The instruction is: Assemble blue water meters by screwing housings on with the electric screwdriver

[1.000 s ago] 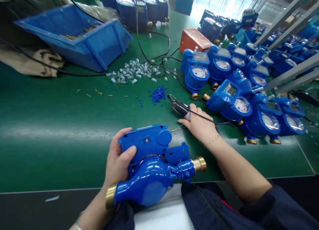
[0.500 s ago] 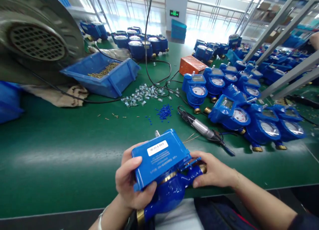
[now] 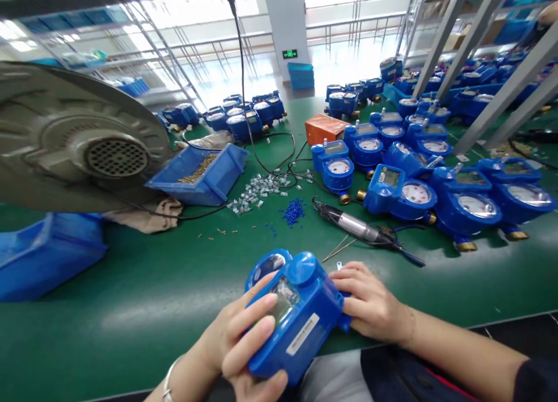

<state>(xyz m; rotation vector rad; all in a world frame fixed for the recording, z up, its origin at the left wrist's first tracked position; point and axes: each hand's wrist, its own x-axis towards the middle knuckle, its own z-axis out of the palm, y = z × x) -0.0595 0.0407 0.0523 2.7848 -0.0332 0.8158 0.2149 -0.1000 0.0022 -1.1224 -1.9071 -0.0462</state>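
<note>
A blue water meter (image 3: 300,315) is held tilted above the front edge of the green bench, its side with a white barcode label towards me. My left hand (image 3: 248,332) wraps round its left end, fingers over a clear window. On the far side, my right hand (image 3: 370,300) grips the meter at its right; what its fingertips press on is partly hidden. Just beyond lie a pile of small blue caps (image 3: 293,212), a heap of small clear plastic parts (image 3: 261,187) and a silver electric screwdriver (image 3: 357,225) with its cord.
Several blue water meters (image 3: 418,198) stand at the right, beside metal posts (image 3: 501,94). An orange box (image 3: 325,128) is behind them. To the left are a blue bin of brass screws (image 3: 226,169), a large grey-green blower (image 3: 78,140) and another blue bin (image 3: 52,257).
The water meter has been turned over in my hands, from its flat labelled back to its narrow side and window. My head view has shifted, bringing more of the left side in.
</note>
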